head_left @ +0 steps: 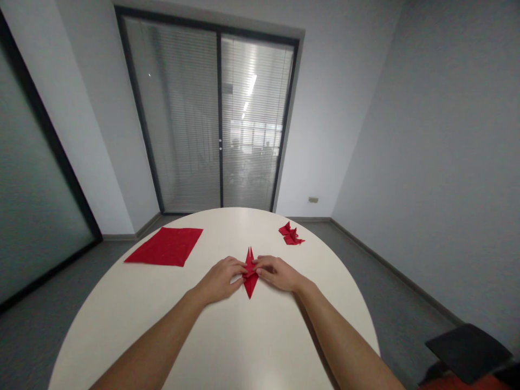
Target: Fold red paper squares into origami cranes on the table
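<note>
A red folded paper (pixel 250 284) lies on the table in front of me, a long diamond with two narrow points at its far end and one point towards me. My left hand (pixel 222 277) grips its left side, thumb and fingertips at the middle folds. From the right, my right hand (pixel 279 272) pinches the opposite edge with thumb and forefinger. The fingertips partly cover the middle of the paper, so the folds there are hard to make out.
Flat red paper (pixel 166 247) rests at the table's left. Small folded red paper figures (pixel 291 235) stand near the right far edge. The round white table (pixel 227 346) has a curved rim. A black chair (pixel 469 352) is at lower right.
</note>
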{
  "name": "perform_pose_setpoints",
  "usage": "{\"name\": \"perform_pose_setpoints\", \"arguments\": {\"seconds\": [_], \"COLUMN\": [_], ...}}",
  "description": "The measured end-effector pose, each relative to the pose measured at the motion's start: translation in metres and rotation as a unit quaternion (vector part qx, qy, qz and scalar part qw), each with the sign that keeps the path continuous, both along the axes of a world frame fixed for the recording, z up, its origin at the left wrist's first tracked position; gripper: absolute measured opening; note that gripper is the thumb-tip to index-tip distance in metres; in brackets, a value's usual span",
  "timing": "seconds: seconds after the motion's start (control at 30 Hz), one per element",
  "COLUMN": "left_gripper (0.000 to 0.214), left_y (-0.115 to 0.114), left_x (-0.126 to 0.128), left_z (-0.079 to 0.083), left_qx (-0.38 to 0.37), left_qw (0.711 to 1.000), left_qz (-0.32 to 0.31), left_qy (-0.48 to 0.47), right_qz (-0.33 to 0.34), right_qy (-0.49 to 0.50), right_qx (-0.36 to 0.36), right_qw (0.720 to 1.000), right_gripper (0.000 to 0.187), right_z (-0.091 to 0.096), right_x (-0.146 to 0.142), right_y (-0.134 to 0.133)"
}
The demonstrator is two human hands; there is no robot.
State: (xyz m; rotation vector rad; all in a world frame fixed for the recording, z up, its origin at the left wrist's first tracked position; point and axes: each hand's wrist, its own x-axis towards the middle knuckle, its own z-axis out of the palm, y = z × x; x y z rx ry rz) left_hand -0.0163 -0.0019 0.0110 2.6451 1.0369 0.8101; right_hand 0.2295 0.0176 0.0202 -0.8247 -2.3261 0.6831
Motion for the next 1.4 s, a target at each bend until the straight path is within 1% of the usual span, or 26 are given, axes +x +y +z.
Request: {"name": "perform_pose_setpoints", "arguments": {"seconds": [0.2, 0.37, 0.57, 0.73, 0.83, 0.97, 1.1, 1.23, 1.4], "left_gripper": [0.016, 0.019, 0.019, 0.018, 0.018, 0.020, 0.028, 0.031, 0.034], "left_y": [-0.001, -0.002, 0.001, 0.002, 0.002, 0.003, 0.002, 0.002, 0.005], "left_x": [0.004, 0.007, 0.008, 0.010, 0.012, 0.011, 0.011, 0.011, 0.011], "left_z": [0.003, 0.007, 0.000, -0.005, -0.007, -0.009, -0.009, -0.009, -0.013], "left_qx": [-0.003, -0.002, -0.023, -0.031, -0.036, -0.049, -0.059, -0.062, -0.060], "left_qw": [0.999, 0.996, 0.991, 0.986, 0.985, 0.983, 0.982, 0.983, 0.981], "left_qz": [0.038, 0.089, 0.135, 0.160, 0.165, 0.166, 0.162, 0.149, 0.162], "left_qy": [0.018, 0.020, -0.004, -0.023, -0.026, -0.053, -0.081, -0.088, -0.087], "right_qz": [-0.008, -0.009, -0.019, -0.036, -0.049, -0.082, -0.119, -0.155, -0.168], "right_qy": [-0.011, -0.017, -0.020, -0.035, -0.041, -0.040, -0.039, -0.036, -0.024], "right_qx": [-0.008, -0.003, 0.001, 0.015, 0.026, 0.034, 0.031, 0.022, 0.013], "right_qw": [1.000, 1.000, 1.000, 0.999, 0.998, 0.995, 0.992, 0.987, 0.985], "right_gripper": [0.025, 0.020, 0.016, 0.015, 0.016, 0.019, 0.020, 0.020, 0.020], "right_z": [0.005, 0.008, 0.005, 0.008, 0.006, -0.002, -0.009, -0.010, -0.009], "right_x": [-0.004, -0.007, -0.008, -0.010, -0.012, -0.016, -0.020, -0.024, -0.025], "right_y": [-0.003, -0.006, -0.005, -0.008, -0.007, -0.003, 0.001, 0.001, 0.000]}}
